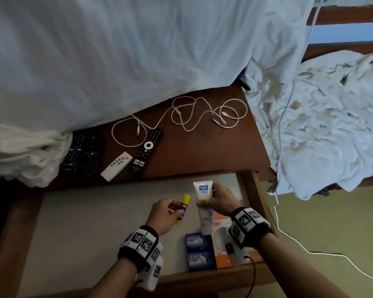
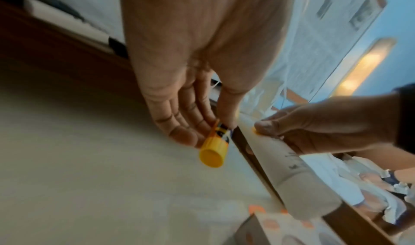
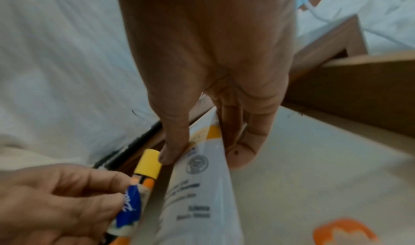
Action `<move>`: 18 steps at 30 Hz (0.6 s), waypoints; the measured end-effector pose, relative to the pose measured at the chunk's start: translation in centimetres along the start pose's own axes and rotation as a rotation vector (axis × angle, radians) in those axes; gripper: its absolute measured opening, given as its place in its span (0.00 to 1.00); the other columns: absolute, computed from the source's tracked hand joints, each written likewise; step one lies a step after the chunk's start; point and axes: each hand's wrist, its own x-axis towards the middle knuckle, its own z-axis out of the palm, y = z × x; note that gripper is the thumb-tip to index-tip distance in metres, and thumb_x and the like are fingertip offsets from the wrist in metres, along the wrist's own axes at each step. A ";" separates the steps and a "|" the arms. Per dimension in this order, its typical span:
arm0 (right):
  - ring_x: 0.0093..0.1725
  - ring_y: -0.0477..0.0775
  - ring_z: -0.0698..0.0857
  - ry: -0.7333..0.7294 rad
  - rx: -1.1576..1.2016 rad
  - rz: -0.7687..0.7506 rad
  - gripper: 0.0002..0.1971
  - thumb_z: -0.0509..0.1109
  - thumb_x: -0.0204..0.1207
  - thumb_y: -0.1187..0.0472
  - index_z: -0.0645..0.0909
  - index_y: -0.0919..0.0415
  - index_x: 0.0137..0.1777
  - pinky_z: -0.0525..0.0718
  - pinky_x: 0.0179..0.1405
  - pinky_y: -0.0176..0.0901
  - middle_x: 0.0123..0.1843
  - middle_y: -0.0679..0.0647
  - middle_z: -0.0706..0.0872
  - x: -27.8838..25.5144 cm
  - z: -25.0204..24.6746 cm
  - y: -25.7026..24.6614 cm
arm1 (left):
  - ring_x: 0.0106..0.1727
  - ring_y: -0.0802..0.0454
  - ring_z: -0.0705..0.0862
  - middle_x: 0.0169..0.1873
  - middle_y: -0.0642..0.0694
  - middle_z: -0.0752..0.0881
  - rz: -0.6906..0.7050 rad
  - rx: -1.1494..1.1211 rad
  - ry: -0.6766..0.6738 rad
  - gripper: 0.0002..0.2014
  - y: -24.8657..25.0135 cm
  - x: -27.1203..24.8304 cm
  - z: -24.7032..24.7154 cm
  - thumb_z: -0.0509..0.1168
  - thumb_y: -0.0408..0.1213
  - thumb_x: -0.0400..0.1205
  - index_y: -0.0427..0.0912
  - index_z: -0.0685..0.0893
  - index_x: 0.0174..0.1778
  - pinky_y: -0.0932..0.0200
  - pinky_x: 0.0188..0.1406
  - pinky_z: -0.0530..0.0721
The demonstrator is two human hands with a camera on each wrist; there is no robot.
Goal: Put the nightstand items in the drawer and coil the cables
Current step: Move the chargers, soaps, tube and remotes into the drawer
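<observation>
The drawer (image 1: 84, 222) stands pulled out with a pale lining. Over it, my left hand (image 1: 174, 208) pinches a yellow-capped glue stick (image 1: 184, 206) between thumb and fingers; the left wrist view shows its yellow cap (image 2: 212, 153) pointing at the camera. My right hand (image 1: 207, 201) grips a white Safi tube (image 1: 203, 191) round its middle, just right of the glue stick. Thumb and fingers (image 3: 174, 151) clamp the tube (image 3: 202, 195) in the right wrist view. White cables (image 1: 181, 117) lie tangled on the nightstand top (image 1: 202, 151).
Two LUX soap boxes (image 1: 199, 251) and an orange-and-white box (image 1: 223, 248) sit in the drawer's front right corner. A black remote (image 1: 146, 150), a white remote (image 1: 116, 165) and two more black remotes (image 1: 82, 153) lie on the nightstand. Bed linen (image 1: 116, 50) overhangs its back edge.
</observation>
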 end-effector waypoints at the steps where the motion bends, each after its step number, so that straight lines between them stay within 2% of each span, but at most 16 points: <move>1: 0.47 0.49 0.85 -0.007 -0.038 0.025 0.27 0.85 0.61 0.54 0.80 0.59 0.59 0.78 0.40 0.36 0.53 0.53 0.88 0.4 0.7 0.2 | 0.45 0.50 0.90 0.43 0.46 0.93 -0.062 0.006 0.003 0.09 -0.6 0.3 0.8 0.76 0.35 0.71 0.42 0.90 0.46 0.52 0.53 0.88; 3: 0.49 0.53 0.84 0.002 -0.079 0.060 0.29 0.85 0.62 0.53 0.78 0.61 0.60 0.77 0.42 0.38 0.56 0.55 0.87 1.3 2.0 0.6 | 0.46 0.48 0.90 0.43 0.44 0.93 -0.152 -0.014 -0.009 0.08 -1.5 0.9 2.2 0.77 0.36 0.71 0.42 0.90 0.45 0.51 0.54 0.88; 6: 0.55 0.61 0.86 0.065 -0.083 0.077 0.30 0.85 0.62 0.52 0.77 0.64 0.58 0.83 0.48 0.46 0.59 0.60 0.87 2.8 3.2 1.4 | 0.46 0.44 0.91 0.43 0.42 0.93 -0.262 -0.010 -0.001 0.06 -2.3 2.1 3.6 0.78 0.39 0.70 0.45 0.91 0.40 0.48 0.51 0.90; 8: 0.55 0.63 0.86 0.073 -0.103 0.098 0.31 0.85 0.60 0.51 0.76 0.64 0.57 0.85 0.50 0.50 0.58 0.62 0.87 3.7 3.6 1.9 | 0.46 0.43 0.91 0.43 0.41 0.93 -0.315 0.007 0.004 0.07 -3.0 2.9 4.4 0.79 0.40 0.70 0.44 0.92 0.41 0.47 0.49 0.90; 11: 0.54 0.65 0.86 0.042 -0.163 0.119 0.32 0.85 0.60 0.49 0.75 0.65 0.56 0.85 0.51 0.52 0.58 0.64 0.86 4.4 4.1 2.4 | 0.48 0.42 0.91 0.46 0.39 0.93 -0.344 0.038 -0.007 0.12 -3.6 3.5 5.3 0.79 0.40 0.70 0.40 0.92 0.46 0.49 0.50 0.90; 14: 0.56 0.67 0.85 0.043 -0.191 0.137 0.33 0.85 0.60 0.51 0.74 0.67 0.58 0.84 0.52 0.54 0.59 0.66 0.85 4.6 5.1 3.0 | 0.47 0.41 0.91 0.47 0.36 0.92 -0.354 0.031 -0.028 0.11 -3.8 3.8 6.4 0.78 0.37 0.72 0.36 0.92 0.47 0.48 0.49 0.90; 18: 0.59 0.68 0.84 0.066 -0.207 0.134 0.33 0.84 0.63 0.54 0.73 0.69 0.61 0.82 0.53 0.52 0.61 0.67 0.84 4.6 5.8 3.3 | 0.54 0.41 0.90 0.51 0.36 0.92 -0.348 0.044 -0.022 0.12 -3.3 3.5 7.6 0.77 0.37 0.74 0.36 0.91 0.51 0.52 0.57 0.87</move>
